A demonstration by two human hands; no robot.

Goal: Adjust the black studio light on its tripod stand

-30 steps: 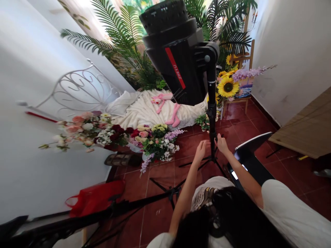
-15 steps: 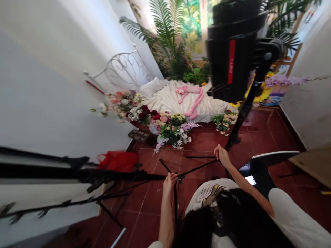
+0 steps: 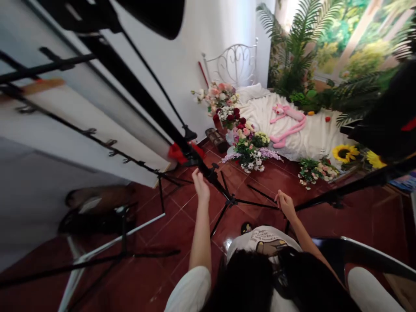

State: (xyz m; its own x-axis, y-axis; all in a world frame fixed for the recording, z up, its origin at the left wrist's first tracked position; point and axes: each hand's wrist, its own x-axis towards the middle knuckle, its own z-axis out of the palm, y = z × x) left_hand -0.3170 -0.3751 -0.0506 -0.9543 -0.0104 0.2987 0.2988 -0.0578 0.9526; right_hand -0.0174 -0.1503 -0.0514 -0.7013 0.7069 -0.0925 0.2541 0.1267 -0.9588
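My left hand [image 3: 201, 186] is raised beside the black pole of a light stand [image 3: 139, 95]. Its fingers look loosely stretched, next to the pole and below a clamp; whether they touch it cannot be told. A knob [image 3: 212, 171] sits lower on the pole, above the spread legs [image 3: 219, 219]. My right hand [image 3: 284, 203] has curled fingers, near the end of one leg and the lower part of a second light stand [image 3: 334, 197]. Anything inside those fingers is too small to make out.
Artificial flowers [image 3: 250, 147] stand before a white-draped bed [image 3: 325, 134] with a pink plush toy [image 3: 289, 123]. A red bag [image 3: 177, 154] lies by the wall. A clip-hung backdrop bar [image 3: 97, 132] and a white-legged stand [image 3: 143, 226] are left; a dark chair [image 3: 328, 251] is right.
The view has swung left, so the bed and flowers sit further right. My left hand is now higher along the pole, its fingers looser. My right hand stays near the second stand.
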